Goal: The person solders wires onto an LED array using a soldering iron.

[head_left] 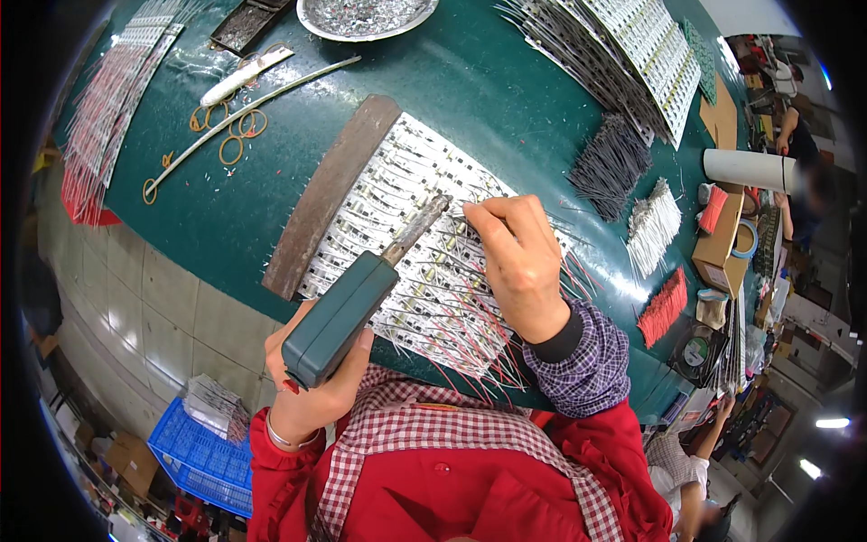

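My left hand [323, 366] is wrapped round the handle of a dark green soldering gun [339, 316]. Its metal tip reaches up and right over a white circuit board panel [424, 163] and ends close to my right fingertips. Many small dark parts and thin black wires run in rows across the panel, with red wires [470, 334] trailing off its near side. Thumb and forefinger of my right hand [524, 262] are pinched together just above the board, on what looks like a thin wire, mostly hidden. A brown bar [334, 199] lies along the panel's left edge.
Bundles of black wires [610, 163], white wires [654, 226] and red wires [664, 307] lie to the right. Stacked panels [623, 54] stand far right, wired panels [126, 90] far left. A metal bowl [366, 18] and rubber bands [230, 149] are beyond the board. Other people work at right.
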A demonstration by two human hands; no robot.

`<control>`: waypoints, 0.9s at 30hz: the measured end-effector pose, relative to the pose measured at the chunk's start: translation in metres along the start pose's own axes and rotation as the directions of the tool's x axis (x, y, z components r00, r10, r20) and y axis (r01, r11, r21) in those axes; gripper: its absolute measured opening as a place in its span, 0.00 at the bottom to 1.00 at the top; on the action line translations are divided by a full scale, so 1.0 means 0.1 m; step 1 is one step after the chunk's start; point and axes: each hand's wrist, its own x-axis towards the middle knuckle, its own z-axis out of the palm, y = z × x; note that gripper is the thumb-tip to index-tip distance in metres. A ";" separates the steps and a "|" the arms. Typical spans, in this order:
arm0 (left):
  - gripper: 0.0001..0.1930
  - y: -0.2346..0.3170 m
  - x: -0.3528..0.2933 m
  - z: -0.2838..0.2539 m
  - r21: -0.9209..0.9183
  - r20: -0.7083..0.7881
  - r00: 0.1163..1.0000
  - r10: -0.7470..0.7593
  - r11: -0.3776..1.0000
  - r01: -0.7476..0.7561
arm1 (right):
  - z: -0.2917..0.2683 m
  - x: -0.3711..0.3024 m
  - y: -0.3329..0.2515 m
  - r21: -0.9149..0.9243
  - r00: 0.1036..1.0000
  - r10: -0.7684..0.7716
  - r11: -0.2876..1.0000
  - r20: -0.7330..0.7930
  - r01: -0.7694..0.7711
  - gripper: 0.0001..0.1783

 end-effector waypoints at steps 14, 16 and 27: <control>0.10 0.00 0.01 0.00 -0.021 0.047 0.997 -0.055 0.998 0.056 | -0.01 0.02 -0.02 -0.046 1.000 -0.013 0.999 0.028 0.014 0.21; 0.10 0.01 0.01 -0.01 -0.010 0.066 0.995 -0.075 0.997 0.076 | -0.01 0.03 -0.03 -0.052 0.999 -0.011 0.999 0.034 0.012 0.21; 0.11 -0.08 -0.14 -0.03 -0.019 -0.043 0.999 -0.028 0.999 0.028 | -0.03 0.04 -0.05 -0.072 0.998 0.003 0.997 0.055 0.001 0.21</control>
